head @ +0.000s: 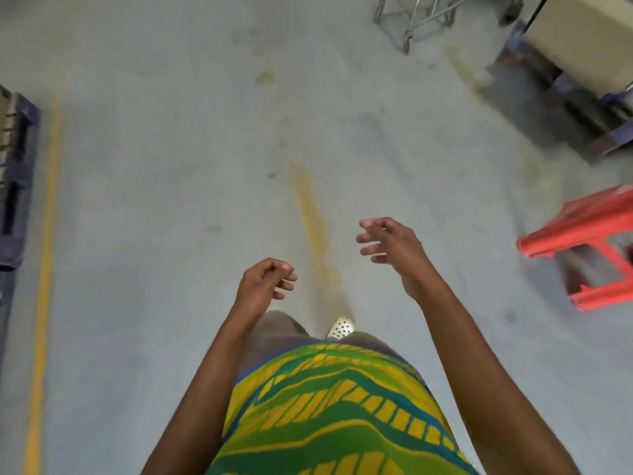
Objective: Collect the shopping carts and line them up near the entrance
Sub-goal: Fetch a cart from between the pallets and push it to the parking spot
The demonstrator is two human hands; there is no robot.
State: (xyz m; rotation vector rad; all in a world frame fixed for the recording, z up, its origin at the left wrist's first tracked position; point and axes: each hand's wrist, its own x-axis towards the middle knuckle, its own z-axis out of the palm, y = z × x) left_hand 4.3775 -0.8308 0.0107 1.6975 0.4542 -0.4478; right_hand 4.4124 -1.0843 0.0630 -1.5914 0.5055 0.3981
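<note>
Far ahead on the floor stands a shopping cart (412,18) not yet collected, while the left hand (265,286) and right hand (390,248), loosely curled, hold nothing.

The floor (154,200) is pale grey, with a solid yellow line (44,269) at the left and a faded yellow streak (313,228) mid-way. The garment (335,413) has wavy green and yellow bands edged blue; the shoe (340,327) is white with dark dots. The stool (582,231) is red, the pallet (582,108) dark blue, the box (582,39) beige, the shopping cart (406,39) silver-grey.
</note>
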